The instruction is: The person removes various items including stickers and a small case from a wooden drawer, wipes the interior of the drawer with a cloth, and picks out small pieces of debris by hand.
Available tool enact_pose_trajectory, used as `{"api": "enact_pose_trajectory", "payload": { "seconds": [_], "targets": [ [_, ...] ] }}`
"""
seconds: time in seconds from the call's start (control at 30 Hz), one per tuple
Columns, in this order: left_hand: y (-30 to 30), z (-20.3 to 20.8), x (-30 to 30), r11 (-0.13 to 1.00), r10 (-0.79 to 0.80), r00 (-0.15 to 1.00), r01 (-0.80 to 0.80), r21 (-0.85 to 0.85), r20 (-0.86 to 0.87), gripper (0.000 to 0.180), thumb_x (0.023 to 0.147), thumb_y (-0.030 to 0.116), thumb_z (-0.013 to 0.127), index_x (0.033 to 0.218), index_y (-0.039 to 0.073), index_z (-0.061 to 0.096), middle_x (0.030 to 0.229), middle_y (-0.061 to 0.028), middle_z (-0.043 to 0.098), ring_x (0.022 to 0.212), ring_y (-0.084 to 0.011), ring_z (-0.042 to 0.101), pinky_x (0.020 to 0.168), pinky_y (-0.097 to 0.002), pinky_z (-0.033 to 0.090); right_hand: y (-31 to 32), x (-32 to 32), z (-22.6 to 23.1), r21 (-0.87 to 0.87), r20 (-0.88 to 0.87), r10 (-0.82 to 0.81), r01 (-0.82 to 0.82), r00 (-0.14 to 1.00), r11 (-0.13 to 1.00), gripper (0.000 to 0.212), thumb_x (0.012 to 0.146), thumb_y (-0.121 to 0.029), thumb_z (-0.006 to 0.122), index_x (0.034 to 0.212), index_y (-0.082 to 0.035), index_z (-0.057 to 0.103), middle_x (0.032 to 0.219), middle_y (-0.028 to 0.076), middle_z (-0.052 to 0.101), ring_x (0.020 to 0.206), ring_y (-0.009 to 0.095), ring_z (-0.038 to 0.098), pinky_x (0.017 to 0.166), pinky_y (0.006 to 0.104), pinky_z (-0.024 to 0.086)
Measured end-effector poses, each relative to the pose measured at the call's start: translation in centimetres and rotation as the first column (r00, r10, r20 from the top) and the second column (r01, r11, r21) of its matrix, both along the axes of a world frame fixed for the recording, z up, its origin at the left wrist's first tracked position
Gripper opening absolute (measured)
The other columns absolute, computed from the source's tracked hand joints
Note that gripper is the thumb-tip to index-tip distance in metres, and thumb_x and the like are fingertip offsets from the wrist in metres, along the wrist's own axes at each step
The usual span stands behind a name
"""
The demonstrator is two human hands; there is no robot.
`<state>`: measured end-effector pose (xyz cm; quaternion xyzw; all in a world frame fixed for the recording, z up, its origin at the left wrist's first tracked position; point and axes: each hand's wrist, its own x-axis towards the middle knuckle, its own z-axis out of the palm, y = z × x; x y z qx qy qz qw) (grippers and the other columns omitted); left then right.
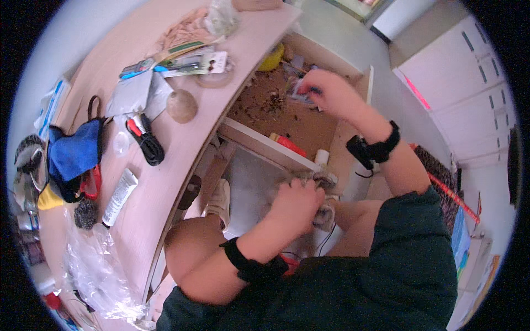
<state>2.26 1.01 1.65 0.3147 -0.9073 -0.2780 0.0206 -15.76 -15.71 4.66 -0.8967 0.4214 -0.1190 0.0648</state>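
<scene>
An open drawer (309, 121) pulled out beside the desk has dark crumbs and scraps strewn over its brown bottom. My right hand (334, 96) is over its far part, fingers closed in a pinch. A small dark piece and what looks like clear plastic (298, 95) show at the fingertips, too blurred to name. My left hand (298, 204) is closed on a crumpled greyish cloth (324, 218) at the drawer's near corner, above my lap. A red tube (288, 144) and a small white bottle (322, 158) lie by the drawer's near wall. Something yellow (271, 58) sits at its far end.
On the desk (182, 143) to the left lie a coiled black cable (148, 144), a white tube (120, 197), a brown rounded object (181, 106), a blue pouch (75, 149) and a clear plastic bag (99, 270). White cabinets (458, 83) stand at the right.
</scene>
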Motion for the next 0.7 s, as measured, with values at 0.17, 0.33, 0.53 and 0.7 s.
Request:
{"api": "enact_pose_trajectory", "payload": {
  "seconds": [0.17,0.33,0.53,0.7],
  "targets": [
    [-0.2,-0.7,-0.6,1.000,-0.011,0.993,0.010,0.010,0.120,0.051,0.056,0.020,0.074,0.101,0.007,0.052,0.100,-0.0124,0.053,0.095,-0.0335,0.054,0.077,-0.0436,0.047,8.9,-2.9,3.7,0.122,0.516,-0.462,0.473,0.721,0.873,0.018,0.071,0.000,0.057,0.088,-0.004,0.057,0.087,0.009,0.060,0.085,0.030,0.058,0.076,0.0355,0.048],
    [0.2,-1.9,-1.8,0.999,-0.019,0.986,0.014,0.028,0.168,0.052,0.056,0.024,0.073,0.101,0.007,0.051,0.099,-0.0144,0.053,0.093,-0.0357,0.053,0.076,-0.0462,0.046,11.9,-6.8,-1.2,-0.170,0.458,-0.355,0.472,0.815,0.865,0.014,0.072,-0.006,0.059,0.086,-0.008,0.058,0.091,0.005,0.062,0.093,0.026,0.057,0.088,0.0409,0.040],
    [1.4,-4.5,-3.3,0.999,-0.048,0.959,0.042,0.028,0.280,0.051,0.056,0.023,0.070,0.101,0.007,0.052,0.099,-0.0156,0.053,0.093,-0.0371,0.053,0.077,-0.0462,0.046,12.6,-7.5,-2.5,-0.412,0.387,-0.249,0.408,0.888,0.815,0.014,0.071,-0.007,0.061,0.083,-0.013,0.060,0.108,0.002,0.058,0.107,0.020,0.050,0.094,0.0433,0.032],
    [1.5,-4.3,-2.6,0.994,-0.046,0.980,0.027,0.102,0.191,0.054,0.056,0.021,0.071,0.103,0.005,0.052,0.100,-0.0168,0.053,0.095,-0.0380,0.051,0.081,-0.0432,0.045,11.7,-7.8,-5.0,-0.253,0.175,-0.420,0.453,0.891,0.855,0.015,0.071,-0.009,0.062,0.085,-0.013,0.060,0.111,0.000,0.056,0.106,0.020,0.049,0.086,0.0387,0.034]
  ]
}}
